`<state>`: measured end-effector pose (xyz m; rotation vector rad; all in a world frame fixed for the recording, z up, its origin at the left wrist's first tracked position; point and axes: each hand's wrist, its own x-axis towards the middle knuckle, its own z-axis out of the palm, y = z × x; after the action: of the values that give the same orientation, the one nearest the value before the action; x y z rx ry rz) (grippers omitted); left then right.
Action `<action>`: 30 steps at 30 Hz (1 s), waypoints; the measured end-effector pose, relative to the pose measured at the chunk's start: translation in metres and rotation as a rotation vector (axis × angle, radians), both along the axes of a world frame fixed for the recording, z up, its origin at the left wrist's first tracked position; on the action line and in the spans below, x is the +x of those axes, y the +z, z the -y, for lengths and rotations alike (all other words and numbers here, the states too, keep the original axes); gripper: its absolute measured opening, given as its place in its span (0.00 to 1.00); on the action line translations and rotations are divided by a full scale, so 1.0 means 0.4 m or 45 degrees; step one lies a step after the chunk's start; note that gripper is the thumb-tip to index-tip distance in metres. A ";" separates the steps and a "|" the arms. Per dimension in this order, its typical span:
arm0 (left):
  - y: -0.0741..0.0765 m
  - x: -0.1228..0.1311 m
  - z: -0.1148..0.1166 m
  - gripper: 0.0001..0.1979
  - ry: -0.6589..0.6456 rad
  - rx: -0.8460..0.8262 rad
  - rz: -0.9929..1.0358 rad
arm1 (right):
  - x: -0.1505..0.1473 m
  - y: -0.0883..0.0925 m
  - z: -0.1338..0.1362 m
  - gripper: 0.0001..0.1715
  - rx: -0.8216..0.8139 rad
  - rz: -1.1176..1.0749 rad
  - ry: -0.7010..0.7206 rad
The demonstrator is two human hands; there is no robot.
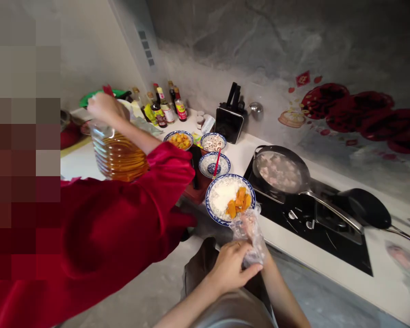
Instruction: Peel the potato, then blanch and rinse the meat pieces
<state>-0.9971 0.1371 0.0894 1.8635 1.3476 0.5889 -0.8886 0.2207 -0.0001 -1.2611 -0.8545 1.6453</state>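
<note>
My right hand (249, 228) is inside a clear, crinkled plastic glove (254, 253), at the near edge of a blue-rimmed bowl (209, 210). Its fingers, blurred by the plastic, look stretched toward the bowl. Closed on the glove near the right wrist is my left hand (230, 264). White powder (223, 193) and orange chunks (239, 202) lie in the bowl. Behind it stands another patterned bowl (205, 171), with red chopsticks (217, 164) across it.
A co-worker in a red sleeve (171, 168) reaches from the left over a large oil jug (119, 157). On the black stove (348, 250), a pan (283, 171) holds pale meat pieces in cloudy liquid. A dark pan (365, 207), knife block (229, 120) and sauce bottles (166, 109) stand nearby.
</note>
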 end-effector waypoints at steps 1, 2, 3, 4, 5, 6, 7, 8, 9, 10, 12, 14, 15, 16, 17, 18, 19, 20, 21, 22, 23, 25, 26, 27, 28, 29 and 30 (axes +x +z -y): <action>0.013 -0.024 -0.011 0.11 0.051 -0.017 0.055 | 0.007 0.000 0.004 0.08 0.016 0.023 -0.056; 0.023 -0.051 -0.023 0.11 0.118 -0.037 0.093 | 0.015 -0.001 0.010 0.09 0.033 0.043 -0.108; 0.030 -0.078 -0.035 0.12 0.177 -0.067 0.114 | 0.025 -0.002 0.018 0.08 0.033 0.047 -0.145; 0.032 -0.104 -0.048 0.13 0.220 -0.110 0.117 | 0.036 -0.002 0.028 0.10 0.014 0.029 -0.172; 0.029 -0.128 -0.060 0.14 0.224 -0.167 0.102 | 0.049 -0.002 0.040 0.11 -0.021 -0.003 -0.206; 0.020 -0.149 -0.070 0.15 0.202 -0.230 0.072 | 0.063 0.001 0.054 0.12 -0.061 -0.043 -0.246; 0.006 -0.166 -0.079 0.14 0.162 -0.287 0.038 | 0.079 0.007 0.069 0.13 -0.105 -0.086 -0.285; -0.011 -0.179 -0.086 0.13 0.118 -0.327 0.011 | 0.097 0.014 0.085 0.13 -0.151 -0.126 -0.319; -0.031 -0.186 -0.092 0.12 0.087 -0.346 0.003 | 0.118 0.023 0.102 0.14 -0.191 -0.154 -0.350; -0.050 -0.189 -0.097 0.11 0.075 -0.346 0.020 | 0.141 0.033 0.121 0.14 -0.221 -0.166 -0.377; -0.083 -0.177 -0.108 0.10 0.103 -0.341 0.147 | 0.195 0.049 0.165 0.18 -0.280 -0.164 -0.407; -0.101 -0.141 -0.125 0.12 0.155 -0.422 0.381 | 0.262 0.055 0.223 0.23 -0.336 -0.124 -0.418; -0.104 -0.113 -0.136 0.12 0.185 -0.500 0.529 | 0.300 0.054 0.259 0.24 -0.363 -0.088 -0.417; -0.106 -0.078 -0.148 0.13 0.217 -0.596 0.690 | 0.340 0.051 0.299 0.25 -0.384 -0.045 -0.409; -0.106 -0.035 -0.159 0.13 0.247 -0.710 0.852 | 0.383 0.046 0.343 0.24 -0.394 0.004 -0.399; -0.108 0.017 -0.169 0.12 0.271 -0.835 1.005 | 0.427 0.042 0.391 0.22 -0.391 0.051 -0.392; -0.112 0.078 -0.175 0.10 0.283 -0.981 1.133 | 0.473 0.038 0.441 0.21 -0.387 0.087 -0.384; -0.119 0.147 -0.175 0.09 0.277 -1.140 1.218 | 0.519 0.036 0.494 0.20 -0.388 0.105 -0.379; -0.129 0.225 -0.168 0.08 0.253 -1.298 1.254 | 0.566 0.036 0.548 0.20 -0.394 0.101 -0.382; -0.142 0.310 -0.152 0.07 0.212 -1.441 1.242 | 0.613 0.039 0.603 0.21 -0.405 0.075 -0.398; -0.158 0.401 -0.127 0.06 0.166 -1.557 1.195 | 0.659 0.044 0.659 0.22 -0.412 0.031 -0.427; -0.192 0.589 -0.047 0.07 0.072 -1.704 1.061 | 0.750 0.058 0.768 0.24 -0.398 -0.085 -0.544; -0.209 0.679 0.005 0.08 0.029 -1.746 0.998 | 0.795 0.065 0.821 0.24 -0.380 -0.143 -0.633; -0.224 0.764 0.062 0.09 -0.009 -1.781 0.940 | 0.840 0.071 0.872 0.24 -0.371 -0.193 -0.734; -0.239 0.840 0.122 0.10 -0.042 -1.804 0.888 | 0.884 0.076 0.919 0.24 -0.373 -0.229 -0.846; -0.252 0.906 0.181 0.10 -0.070 -1.815 0.845 | 0.928 0.079 0.963 0.24 -0.379 -0.253 -0.966; -0.263 0.964 0.238 0.10 -0.094 -1.818 0.808 | 0.972 0.080 1.003 0.24 -0.384 -0.264 -1.083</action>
<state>-0.6116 0.0419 -0.0158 0.4715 0.8097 0.0418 -0.4996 -0.1803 0.0320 -1.3589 0.0925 1.1804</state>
